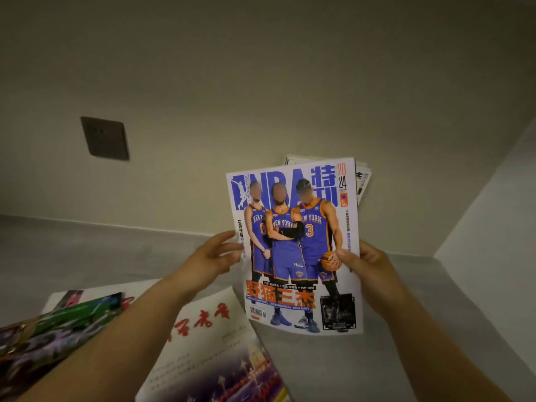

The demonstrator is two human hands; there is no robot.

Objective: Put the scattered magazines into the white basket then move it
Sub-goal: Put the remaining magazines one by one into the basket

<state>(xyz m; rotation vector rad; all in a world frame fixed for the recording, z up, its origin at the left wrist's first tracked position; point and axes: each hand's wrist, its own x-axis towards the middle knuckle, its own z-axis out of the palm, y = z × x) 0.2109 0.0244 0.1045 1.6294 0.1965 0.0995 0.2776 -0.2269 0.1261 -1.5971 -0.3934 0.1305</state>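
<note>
above a grey counter [333, 367] and a flat red-lettered magazine [208, 343], nba magazine [293, 245] held upright, pinched at its right edge by the right hand [365, 265], thumb on the cover; left hand [214, 256] loose-fingered beside the left edge.

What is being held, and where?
The basketball magazine: the right hand pinches its right edge, thumb on the cover; the left hand is open at its left edge.
</note>
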